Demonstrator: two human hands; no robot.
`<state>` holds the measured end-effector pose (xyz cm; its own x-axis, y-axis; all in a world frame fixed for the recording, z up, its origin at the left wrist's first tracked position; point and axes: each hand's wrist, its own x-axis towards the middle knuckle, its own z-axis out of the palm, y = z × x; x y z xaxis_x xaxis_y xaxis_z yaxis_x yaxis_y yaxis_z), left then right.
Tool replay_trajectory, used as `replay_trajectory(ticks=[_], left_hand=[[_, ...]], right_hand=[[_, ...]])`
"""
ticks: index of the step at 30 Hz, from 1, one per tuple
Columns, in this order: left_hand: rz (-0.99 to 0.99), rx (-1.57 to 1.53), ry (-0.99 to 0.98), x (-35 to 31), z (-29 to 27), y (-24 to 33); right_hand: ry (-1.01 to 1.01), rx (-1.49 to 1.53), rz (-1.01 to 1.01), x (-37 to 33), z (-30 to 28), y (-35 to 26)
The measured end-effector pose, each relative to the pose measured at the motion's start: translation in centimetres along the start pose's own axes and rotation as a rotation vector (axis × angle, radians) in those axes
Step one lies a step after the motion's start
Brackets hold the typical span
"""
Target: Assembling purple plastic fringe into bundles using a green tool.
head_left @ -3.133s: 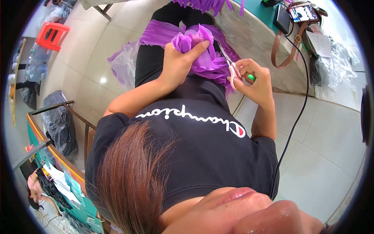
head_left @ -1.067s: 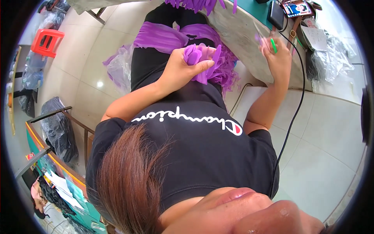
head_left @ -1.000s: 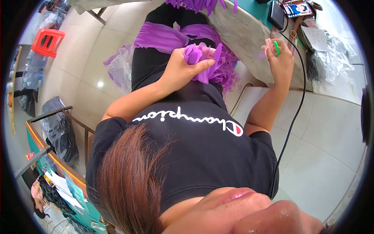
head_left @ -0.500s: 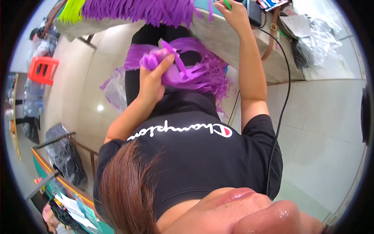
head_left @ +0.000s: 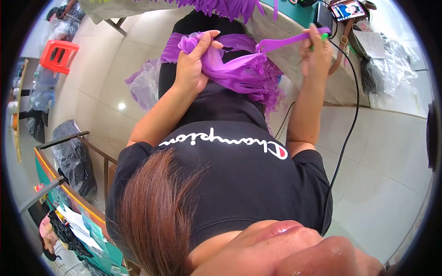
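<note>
A bunch of soft purple strips (head_left: 235,71) lies across my lap, and my left hand (head_left: 191,66) is closed round its gathered end. From the bunch, one long purple strip (head_left: 287,42) stretches up and to the right. My right hand (head_left: 316,53) pinches that strip's far end near the table edge. A small green object (head_left: 324,36) sticks out between the right fingers; its full shape is hidden. More purple strips (head_left: 221,7) hang over the table's front edge at the top of the view.
On the table (head_left: 294,11) are a black box-shaped device (head_left: 323,17) and a lit phone (head_left: 347,10). A black cable (head_left: 355,92) runs down on my right. Clear plastic wrapping (head_left: 391,64) lies at the right. A red stool (head_left: 59,56) stands on the left.
My right hand has come back from the table toward me, and a purple strip now spans between it and the bunch. My left hand still grips the bunch. The whole view has shifted slightly.
</note>
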<state>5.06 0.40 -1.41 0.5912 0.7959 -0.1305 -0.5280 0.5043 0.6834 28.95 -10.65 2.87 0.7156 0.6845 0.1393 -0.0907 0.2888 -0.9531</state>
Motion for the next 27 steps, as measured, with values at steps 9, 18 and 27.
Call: replay_trajectory(ticks=[9,18,27], left_hand=[[0.17,-0.037,0.334,6.4,-7.6,1.8],[0.002,0.308,0.016,5.8,-6.7,2.2],[0.465,1.069,-0.501,-0.5,5.5,-0.2]], right_hand=[[0.588,0.208,-0.407,4.5,-7.0,-8.8],[0.124,0.184,-0.315,3.1,-5.5,-12.2],[-0.442,0.117,0.026,-1.3,4.5,-7.6]])
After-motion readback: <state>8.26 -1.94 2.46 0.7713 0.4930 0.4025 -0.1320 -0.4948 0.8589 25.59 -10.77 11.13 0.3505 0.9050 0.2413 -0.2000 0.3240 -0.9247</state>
